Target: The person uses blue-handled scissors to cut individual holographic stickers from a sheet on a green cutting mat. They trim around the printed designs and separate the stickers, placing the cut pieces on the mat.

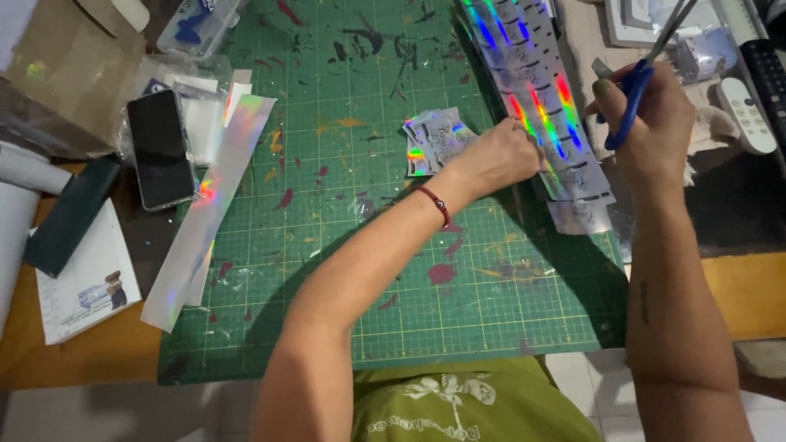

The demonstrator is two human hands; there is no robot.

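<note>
Green cutting mat (344,270), paint-stained and gridded, covers most of a wooden table (82,352); clutter rings it on the far and left edges.

Long holographic sticker sheet (536,90) runs from the far edge of the mat toward the person, rainbow glare across its printed rows. Its near end lies under the left hand. A trimmed-off holographic strip (217,196) lies well apart on the mat's left edge, beside a dark phone (160,147), face up.

Left hand (495,155) is closed down flat-fisted on the sheet's left margin, fingers curled and pinning it; a red bracelet (436,205) sits on that wrist. Small stack of cut stickers (434,141) lies just beside that hand, touching its far side.

Right hand (651,123) grips blue-handled scissors (632,94), fingers through the loops, blades pointing away and up off the sheet. Cannot tell how far the blades are parted.

Judgement: cutting goes cleanest if the left hand holds the sheet taut close to the cut line, thumb clear of the blades, and the scissors follow the gap between printed rows. Glare may hide the row edges; tilting the sheet would help.

A white remote (745,110) rests right of the scissors.
</note>
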